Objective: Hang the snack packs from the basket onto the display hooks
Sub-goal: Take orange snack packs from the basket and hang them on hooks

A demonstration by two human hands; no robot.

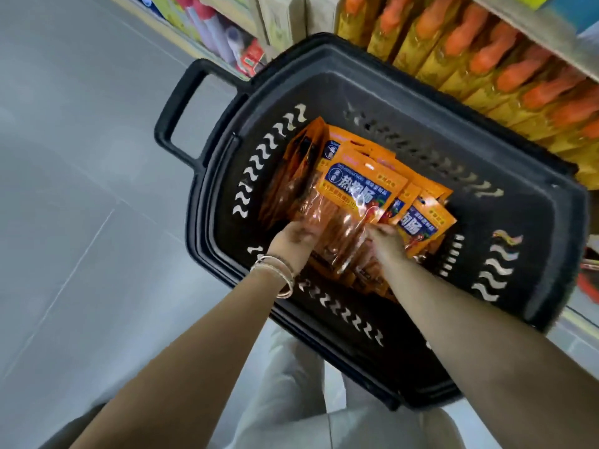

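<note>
A black plastic basket (534, 202) stands on the floor and holds several orange snack packs with blue labels. My left hand (293, 239) and my right hand (385, 241) both reach into it and grip the lower end of the top snack pack (363, 186), one hand on each side. The fingers are tucked under the clear lower part of that pack, so they are partly hidden. More packs (421, 218) lie fanned out to the right, and others stand on edge at the left (301, 163). No display hooks are in view.
The basket's long handle (181, 108) sticks out at the upper left. Shelves with orange-capped yellow bottles (486, 56) run along the upper right. Grey tiled floor (81, 189) spreads to the left. My light trousers (291, 400) are below the basket.
</note>
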